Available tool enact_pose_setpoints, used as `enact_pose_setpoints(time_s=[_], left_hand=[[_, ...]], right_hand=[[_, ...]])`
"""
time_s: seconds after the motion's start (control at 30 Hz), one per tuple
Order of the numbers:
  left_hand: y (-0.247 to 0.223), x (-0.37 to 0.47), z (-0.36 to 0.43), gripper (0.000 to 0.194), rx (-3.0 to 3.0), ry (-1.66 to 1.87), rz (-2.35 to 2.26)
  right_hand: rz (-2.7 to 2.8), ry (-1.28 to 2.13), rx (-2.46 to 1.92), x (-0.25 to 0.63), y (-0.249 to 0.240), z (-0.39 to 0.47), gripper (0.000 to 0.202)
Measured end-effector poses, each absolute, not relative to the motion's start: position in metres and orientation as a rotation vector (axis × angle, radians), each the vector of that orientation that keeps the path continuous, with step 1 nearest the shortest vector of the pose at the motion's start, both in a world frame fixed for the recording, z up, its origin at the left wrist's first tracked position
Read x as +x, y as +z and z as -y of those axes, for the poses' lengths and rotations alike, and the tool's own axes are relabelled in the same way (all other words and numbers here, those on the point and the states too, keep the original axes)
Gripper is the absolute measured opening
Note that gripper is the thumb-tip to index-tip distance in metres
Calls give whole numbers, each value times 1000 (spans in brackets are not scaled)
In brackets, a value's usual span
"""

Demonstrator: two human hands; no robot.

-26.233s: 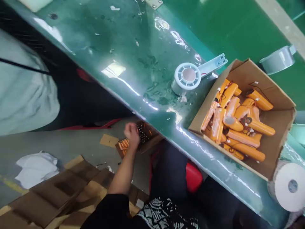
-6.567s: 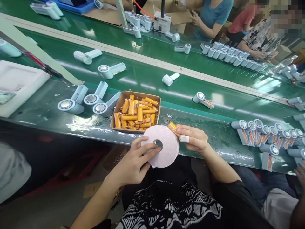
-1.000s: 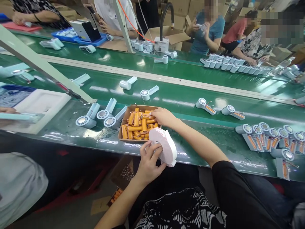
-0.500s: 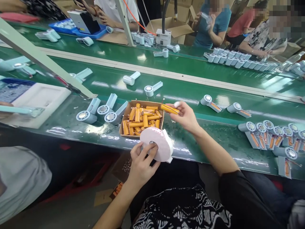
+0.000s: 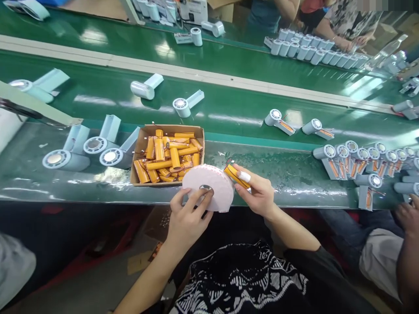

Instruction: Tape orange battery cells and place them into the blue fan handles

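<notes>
Crowding cardboard box (image 5: 146,132): orange cylinders (image 5: 175,158).

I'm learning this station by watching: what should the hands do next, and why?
Probably press the orange cylinder to the rim of the white roll: the right hand pinches the cylinder close by that rim, while the left hand holds the roll at its center hole. Whether the two already touch is hard to tell.

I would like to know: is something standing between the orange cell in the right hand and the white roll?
Nothing visible does. The orange cell in the right hand is close beside the white roll; whether they touch, I cannot tell. The cardboard box lies beyond the roll, to the left.
</notes>
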State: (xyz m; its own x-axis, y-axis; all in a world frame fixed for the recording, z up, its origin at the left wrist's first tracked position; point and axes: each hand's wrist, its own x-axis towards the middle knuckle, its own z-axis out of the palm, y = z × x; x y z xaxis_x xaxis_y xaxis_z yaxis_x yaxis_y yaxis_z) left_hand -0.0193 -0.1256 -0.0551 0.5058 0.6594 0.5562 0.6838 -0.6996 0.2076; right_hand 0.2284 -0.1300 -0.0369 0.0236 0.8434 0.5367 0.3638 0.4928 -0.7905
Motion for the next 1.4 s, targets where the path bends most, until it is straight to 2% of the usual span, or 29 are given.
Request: enact_pose_setpoints(time_s=[0.2, 0.33, 0.47, 0.53, 0.6, 0.73, 0.8, 0.9, 0.97, 1.03, 1.17, 1.23, 1.33, 1.4], left_hand=[[-46, -20, 122, 48, -2698, -868, 1165], [-36, -22, 115, 58, -2674, -754, 1057], [-28, -12, 110, 53, -2672, -661, 992], [-28, -2, 110, 50, -2665, -706, 998], [-32, 9, 112, 47, -2631, -791, 1055], [-47, 33, 122, 47, -2540, -971, 1132], [-55, 43, 128, 48, -2521, -1040, 1147], [-64, 54, 138, 35, -2638, -1035, 1128], [-66, 60, 139, 32, -2812, -958, 1021], [-64, 68, 128, 40, -2984, -750, 916], [-38, 89, 67, 63, -3195, -107, 834], [-19, 98, 27, 56, -3250, 27, 819], [4, 107, -40, 37, -3160, -3, 1039], [9, 111, -86, 38, -2961, -34, 1315]], right_hand=[[1563, 779, -1171, 241, -37, 137, 43], [1480, 1060, -1286, 255, -18, 131, 49], [1452, 1293, -1413, 272, -5, 119, 25], [1261, 1340, -1393, 272, -11, 118, 26], [951, 1298, -1302, 259, -25, 122, 38], [370, 935, -1092, 212, -53, 137, 55], [239, 848, -1047, 203, -55, 139, 58], [306, 781, -992, 238, -37, 125, 58], [408, 571, -926, 283, -19, 109, 51], [459, 355, -897, 324, -7, 96, 47], [536, 496, -954, 347, -17, 95, 66], [549, 559, -1002, 339, -33, 106, 69], [519, 537, -1075, 333, -54, 122, 66], [494, 529, -1110, 337, -60, 126, 63]])
